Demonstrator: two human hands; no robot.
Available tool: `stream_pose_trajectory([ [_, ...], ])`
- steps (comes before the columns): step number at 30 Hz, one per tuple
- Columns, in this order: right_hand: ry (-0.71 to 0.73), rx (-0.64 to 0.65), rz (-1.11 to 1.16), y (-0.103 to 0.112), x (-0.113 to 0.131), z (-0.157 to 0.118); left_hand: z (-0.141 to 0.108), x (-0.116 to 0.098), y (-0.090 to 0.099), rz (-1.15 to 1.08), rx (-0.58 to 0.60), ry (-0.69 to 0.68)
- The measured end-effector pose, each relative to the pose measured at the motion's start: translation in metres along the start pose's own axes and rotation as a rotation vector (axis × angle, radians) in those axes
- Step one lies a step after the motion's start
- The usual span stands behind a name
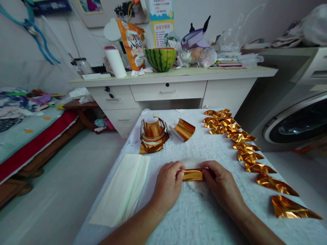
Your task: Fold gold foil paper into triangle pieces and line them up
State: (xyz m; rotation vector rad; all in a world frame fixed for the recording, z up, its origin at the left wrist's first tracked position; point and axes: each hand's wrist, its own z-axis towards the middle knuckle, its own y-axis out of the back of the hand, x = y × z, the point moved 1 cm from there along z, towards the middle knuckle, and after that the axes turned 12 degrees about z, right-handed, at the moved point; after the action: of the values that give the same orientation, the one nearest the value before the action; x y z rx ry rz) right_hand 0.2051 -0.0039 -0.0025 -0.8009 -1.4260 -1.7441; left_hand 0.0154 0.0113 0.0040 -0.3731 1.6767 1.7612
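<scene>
A strip of gold foil paper (193,175), folded or rolled narrow, is held level above the cloth-covered table. My left hand (168,182) pinches its left end, and my right hand (217,178) pinches the right end. Behind it a pale sheet (191,162) partly shows. Farther back stands a curled stack of gold foil sheets (154,131), with one curved gold sheet (184,129) to its right. Folded gold foil pieces (251,156) run in a line down the table's right side, the nearest one (293,207) at the front right corner.
White paper sheets (121,189) lie left of my left arm. Beyond the table, a white desk (167,91) carries a cut watermelon (160,59), an orange snack bag (132,46) and a paper roll (115,62). A washing machine (304,98) stands right, a bed (33,132) left.
</scene>
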Motion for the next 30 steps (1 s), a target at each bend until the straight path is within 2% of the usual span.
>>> stream_pose_trajectory([
  [16, 0.088, 0.127, -0.235, -0.0035, 0.001, -0.0024, -0.0052, -0.0058, 0.0023, 0.279, 0.078, -0.035],
  [21, 0.079, 0.129, -0.308, -0.005, 0.0013, -0.0033, -0.0049, -0.0048, 0.0035, 0.303, 0.058, -0.032],
  [25, 0.067, 0.094, -0.404, -0.0043, 0.0029, -0.0027, -0.003, -0.0023, 0.0027, 0.261, 0.047, -0.089],
  [28, 0.078, 0.062, -0.467, -0.0026, 0.0056, -0.0019, -0.0013, -0.0008, 0.002, 0.229, 0.109, -0.16],
  [30, 0.108, 0.083, -0.484, -0.0031, 0.0072, -0.0014, 0.0, 0.0, 0.0021, 0.232, 0.147, -0.189],
])
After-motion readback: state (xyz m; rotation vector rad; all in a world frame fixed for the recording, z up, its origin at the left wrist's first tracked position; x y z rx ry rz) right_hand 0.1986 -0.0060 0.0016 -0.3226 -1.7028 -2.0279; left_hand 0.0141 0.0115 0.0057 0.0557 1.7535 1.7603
